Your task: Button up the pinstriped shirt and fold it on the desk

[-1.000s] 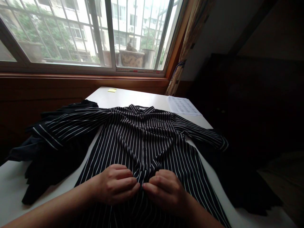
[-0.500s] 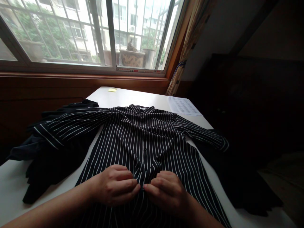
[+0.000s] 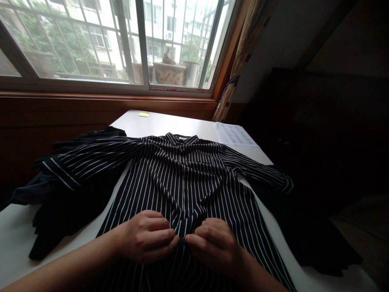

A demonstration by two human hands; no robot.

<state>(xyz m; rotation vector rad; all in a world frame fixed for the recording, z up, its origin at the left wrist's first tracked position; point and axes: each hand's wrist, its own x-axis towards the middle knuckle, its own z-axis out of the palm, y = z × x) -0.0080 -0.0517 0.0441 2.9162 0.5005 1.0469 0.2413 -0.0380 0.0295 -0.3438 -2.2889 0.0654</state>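
Observation:
A black shirt with white stripes (image 3: 200, 178) lies front side up, its collar at the far end and its sleeves spread to both sides. My left hand (image 3: 150, 237) is closed on the front placket low on the shirt. Close beside it my right hand (image 3: 214, 245) pinches the same placket, the two thumbs and fingertips nearly meeting. Cloth bunches up between them, and a small dark button seems to show there. Higher on the placket sits another button (image 3: 185, 190). The fingertips' exact hold is partly hidden.
The shirt rests on a white table (image 3: 170, 123). Dark clothes (image 3: 67, 207) are piled at the left, and dark cloth (image 3: 306, 231) hangs at the right. Printed sheets (image 3: 235, 135) and a yellow sticky note (image 3: 144, 114) lie toward the window.
My right hand's fingertips have shifted very slightly to the right, widening the small gap between the hands. The shirt otherwise lies the same.

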